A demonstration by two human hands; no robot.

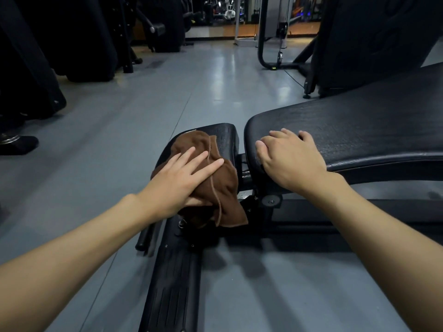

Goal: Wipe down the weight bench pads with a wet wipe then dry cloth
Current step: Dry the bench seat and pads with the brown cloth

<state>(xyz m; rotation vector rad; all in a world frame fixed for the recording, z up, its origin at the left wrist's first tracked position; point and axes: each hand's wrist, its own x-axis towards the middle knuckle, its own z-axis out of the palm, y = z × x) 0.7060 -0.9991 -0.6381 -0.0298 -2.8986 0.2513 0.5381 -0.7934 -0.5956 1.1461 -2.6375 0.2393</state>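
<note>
Left hand (178, 180) lies flat on a brown cloth (223, 188), its fingers (206, 168) straight and spread, pressing the cloth down; the thumb sits at the cloth's near edge, partly tucked among the folds. Right hand (290, 159) holds the rounded end of the back pad (359, 130), with fingers bent on top and the thumb down over the rim. Both forearms are bare and reach in from the bottom corners.

The cloth is bunched and covers most of the small black seat pad (225, 137); its near side hangs off the pad's edge over the hinge below. The seat pad's far corner shows bare, with a textured black surface. Just beside it, across a narrow gap, the long back pad runs off to the right, tilted slightly upward.

Below the pads, the bench's black metal frame (172, 271) runs towards the camera along the grey floor (119, 140).

Dark gym machines (84, 44) line the left side. A dark shoe (16, 142) stands at the left edge. A tall padded machine (371, 39) stands behind the back pad, and a cable station (271, 25) sits further back near a strip of wooden floor.
</note>
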